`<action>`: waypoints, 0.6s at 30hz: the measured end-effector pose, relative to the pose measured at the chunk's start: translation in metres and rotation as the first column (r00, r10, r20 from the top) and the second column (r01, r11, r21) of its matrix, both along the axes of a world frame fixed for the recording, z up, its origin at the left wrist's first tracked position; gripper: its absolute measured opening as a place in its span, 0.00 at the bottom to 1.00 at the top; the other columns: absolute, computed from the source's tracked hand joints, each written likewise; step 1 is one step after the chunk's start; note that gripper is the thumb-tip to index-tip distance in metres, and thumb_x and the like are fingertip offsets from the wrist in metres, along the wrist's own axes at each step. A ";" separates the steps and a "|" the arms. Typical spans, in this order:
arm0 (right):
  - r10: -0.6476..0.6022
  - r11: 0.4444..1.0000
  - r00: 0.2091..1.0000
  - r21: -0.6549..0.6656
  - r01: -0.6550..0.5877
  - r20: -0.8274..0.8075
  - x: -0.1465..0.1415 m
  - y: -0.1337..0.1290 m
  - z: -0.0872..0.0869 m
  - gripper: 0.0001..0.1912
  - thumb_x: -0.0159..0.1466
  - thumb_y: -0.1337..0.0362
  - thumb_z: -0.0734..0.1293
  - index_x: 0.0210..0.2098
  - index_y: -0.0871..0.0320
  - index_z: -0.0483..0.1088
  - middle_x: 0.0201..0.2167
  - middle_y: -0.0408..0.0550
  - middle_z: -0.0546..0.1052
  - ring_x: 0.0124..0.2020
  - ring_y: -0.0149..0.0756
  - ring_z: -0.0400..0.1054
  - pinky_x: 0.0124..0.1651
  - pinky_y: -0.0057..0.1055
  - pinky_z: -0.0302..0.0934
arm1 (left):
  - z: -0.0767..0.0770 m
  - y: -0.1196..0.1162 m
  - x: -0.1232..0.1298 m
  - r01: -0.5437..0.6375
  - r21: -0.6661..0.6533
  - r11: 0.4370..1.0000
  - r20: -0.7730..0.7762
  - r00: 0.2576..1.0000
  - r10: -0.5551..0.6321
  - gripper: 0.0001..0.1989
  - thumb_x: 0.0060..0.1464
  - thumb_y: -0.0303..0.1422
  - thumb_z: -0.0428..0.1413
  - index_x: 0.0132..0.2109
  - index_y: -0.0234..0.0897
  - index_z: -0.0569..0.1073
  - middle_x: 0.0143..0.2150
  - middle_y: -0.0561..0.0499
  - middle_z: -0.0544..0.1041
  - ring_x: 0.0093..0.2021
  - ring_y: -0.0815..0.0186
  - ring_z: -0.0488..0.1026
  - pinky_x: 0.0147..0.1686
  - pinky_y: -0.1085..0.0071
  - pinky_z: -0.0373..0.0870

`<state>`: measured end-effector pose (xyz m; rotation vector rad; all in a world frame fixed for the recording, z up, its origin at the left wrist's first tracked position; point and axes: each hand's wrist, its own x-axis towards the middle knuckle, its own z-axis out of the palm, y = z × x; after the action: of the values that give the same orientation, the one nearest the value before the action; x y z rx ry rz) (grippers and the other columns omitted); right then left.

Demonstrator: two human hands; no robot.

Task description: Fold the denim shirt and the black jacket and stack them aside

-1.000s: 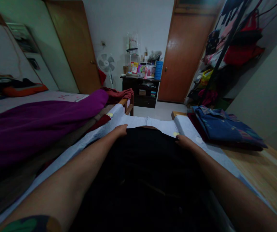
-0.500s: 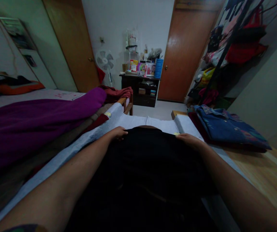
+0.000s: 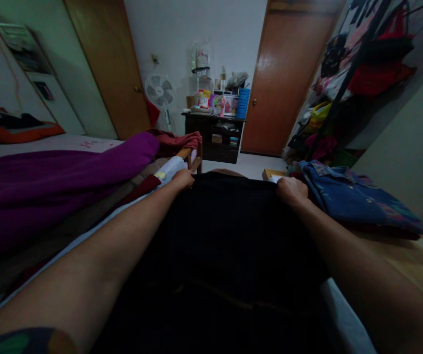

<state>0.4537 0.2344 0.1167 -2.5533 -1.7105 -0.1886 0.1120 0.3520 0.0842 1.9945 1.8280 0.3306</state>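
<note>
A dark garment (image 3: 229, 236) stretches from the bottom of the view up to its far edge, over a pale cloth (image 3: 344, 309). My left hand (image 3: 183, 180) grips the far left corner, its fingers closed on the fabric. At the far right corner, my right hand (image 3: 292, 190) is closed round the same edge. The garment is pulled taut between both hands and hides most of the pale cloth beneath. A thin brownish line crosses its lower part.
Folded denim clothing (image 3: 354, 191) lies on a wooden surface (image 3: 391, 255) at the right. A purple blanket (image 3: 67, 182) covers the bed at the left. Farther off are a fan (image 3: 159, 91), a dark cabinet (image 3: 211, 132) and hanging bags (image 3: 377, 73).
Both hands have moved up and farther forward with the garment's edge, which now covers more of the pale cloth. The right hand shows a fuller fist.
</note>
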 end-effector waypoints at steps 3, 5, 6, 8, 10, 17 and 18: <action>-0.089 0.995 0.990 0.032 0.093 -0.111 0.000 0.014 -0.002 0.19 0.62 0.65 0.60 0.48 0.65 0.74 0.46 0.67 0.75 0.49 0.54 0.70 0.46 0.40 0.64 | 0.010 0.007 0.005 -0.031 0.129 0.991 -0.043 0.998 0.037 0.14 0.52 0.30 0.55 0.45 0.32 0.76 0.43 0.43 0.79 0.46 0.56 0.75 0.44 0.71 0.68; -0.121 0.991 0.976 0.040 0.131 -0.182 0.003 0.024 -0.008 0.19 0.62 0.66 0.60 0.48 0.64 0.74 0.47 0.65 0.75 0.50 0.51 0.70 0.48 0.37 0.63 | 0.011 0.010 0.008 -0.036 0.192 0.981 -0.054 0.997 0.047 0.15 0.53 0.27 0.52 0.47 0.31 0.75 0.48 0.42 0.77 0.50 0.56 0.72 0.48 0.70 0.66; -0.127 0.989 0.971 0.045 0.138 -0.201 0.004 0.028 -0.013 0.19 0.62 0.66 0.59 0.48 0.64 0.74 0.48 0.65 0.75 0.51 0.51 0.69 0.49 0.36 0.62 | 0.010 0.010 0.011 -0.037 0.215 0.976 -0.057 0.997 0.051 0.15 0.53 0.27 0.51 0.48 0.31 0.74 0.49 0.42 0.76 0.51 0.57 0.71 0.50 0.70 0.65; -0.117 0.991 0.970 0.044 0.129 -0.215 0.004 0.037 -0.023 0.19 0.63 0.66 0.57 0.48 0.65 0.73 0.49 0.64 0.75 0.52 0.50 0.68 0.50 0.34 0.60 | 0.006 0.013 0.016 -0.037 0.250 0.968 -0.060 0.997 0.053 0.18 0.54 0.28 0.50 0.51 0.31 0.71 0.52 0.41 0.74 0.53 0.57 0.70 0.52 0.70 0.64; -0.092 0.995 0.970 0.024 0.100 -0.225 0.001 0.046 -0.035 0.20 0.64 0.66 0.56 0.48 0.66 0.72 0.49 0.64 0.74 0.52 0.50 0.68 0.50 0.34 0.60 | -0.003 0.015 0.020 -0.003 0.277 0.961 -0.068 0.997 0.023 0.23 0.53 0.31 0.53 0.57 0.32 0.66 0.56 0.41 0.70 0.56 0.58 0.68 0.54 0.69 0.63; -0.005 0.995 0.966 -0.100 -0.022 -0.259 -0.019 0.055 -0.086 0.27 0.64 0.55 0.60 0.57 0.68 0.59 0.52 0.65 0.71 0.55 0.50 0.65 0.54 0.41 0.56 | -0.051 0.018 0.021 0.192 0.007 0.981 -0.326 0.928 -0.179 0.49 0.46 0.45 0.61 0.69 0.45 0.44 0.69 0.37 0.46 0.63 0.45 0.58 0.57 0.58 0.60; 0.005 0.992 0.966 -0.120 -0.037 -0.258 -0.020 0.054 -0.092 0.27 0.64 0.55 0.61 0.56 0.68 0.59 0.52 0.64 0.71 0.55 0.51 0.64 0.56 0.43 0.55 | -0.058 0.017 0.020 0.211 -0.037 0.977 -0.371 0.905 -0.209 0.46 0.47 0.46 0.60 0.68 0.47 0.47 0.70 0.38 0.46 0.63 0.43 0.58 0.57 0.56 0.59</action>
<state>0.4332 0.2881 0.0243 -2.5067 -1.6976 0.2489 0.1319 0.3692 0.0267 2.3585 1.7932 -0.1222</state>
